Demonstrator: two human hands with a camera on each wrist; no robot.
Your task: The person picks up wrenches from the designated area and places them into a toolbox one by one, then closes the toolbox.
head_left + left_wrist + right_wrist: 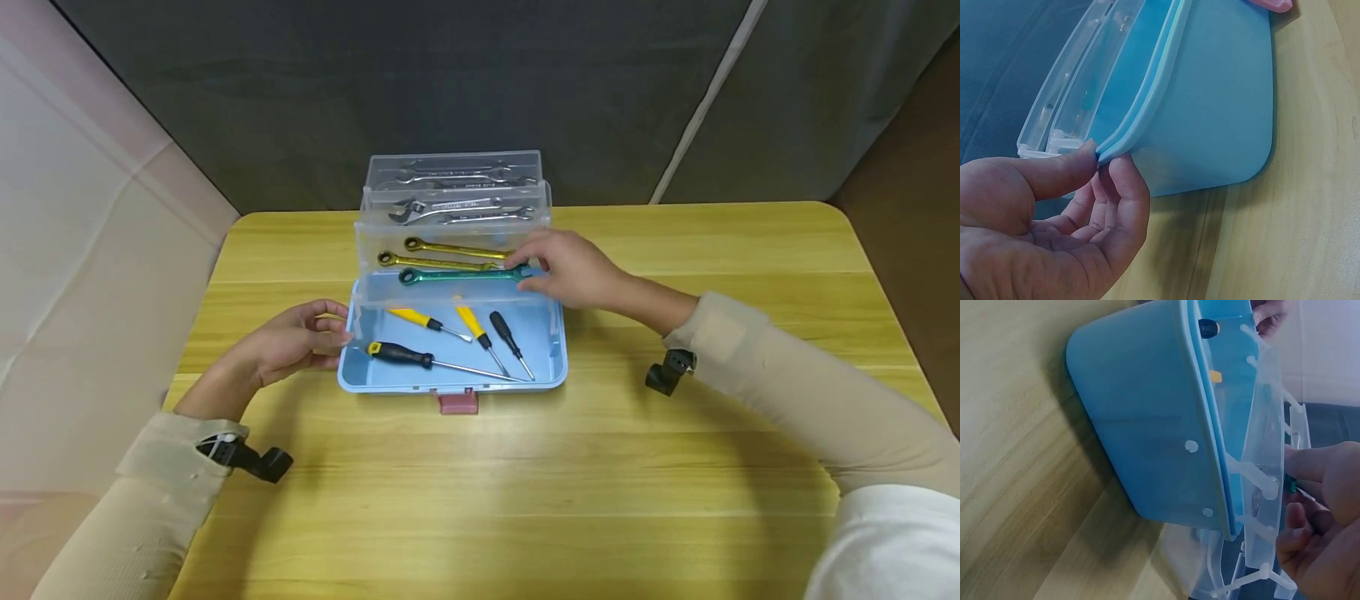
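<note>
A light blue toolbox (397,388) stands unfolded on the table, its clear plastic trays stepped up behind it. My left hand (300,342) pinches the box's left rim, thumb on top and fingers curled below, as the left wrist view shows. In the lowest clear tray (435,293) lie a green ratchet wrench (457,276) and two gold ratchet wrenches (450,248). My right hand (573,268) reaches over the tray's right end and pinches the green wrench's right end between thumb and fingers. Its green tip (1290,484) shows between the fingers in the right wrist view.
Several screwdrivers lie in the blue base, among them a long black one (401,354) and a small black one (504,330). Silver wrenches (450,208) fill the upper trays. A pink latch (458,403) hangs at the front. The wooden table (480,500) meets a dark curtain behind.
</note>
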